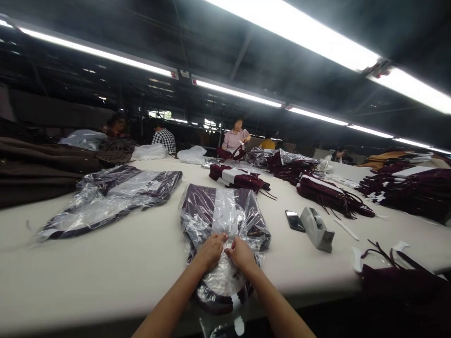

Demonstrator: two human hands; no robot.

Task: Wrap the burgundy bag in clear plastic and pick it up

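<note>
Head view: my left hand (210,250) and right hand (241,254) pinch the bagged garment (221,213) at six o'clock, folding its flap; tape dispenser (317,228) waits at three o'clock for sealing.

Tape dispenser (318,228), phone (295,220) block right.

White table (141,263), bagged garments (225,216), phone (295,220), tape dispenser (317,229)

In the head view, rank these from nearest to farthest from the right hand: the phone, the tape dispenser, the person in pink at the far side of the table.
From the right hand:
1. Phone, lying flat on the table, to the right.
2. Tape dispenser, just right of the phone.
3. Person in pink, across the table, far behind.
</note>
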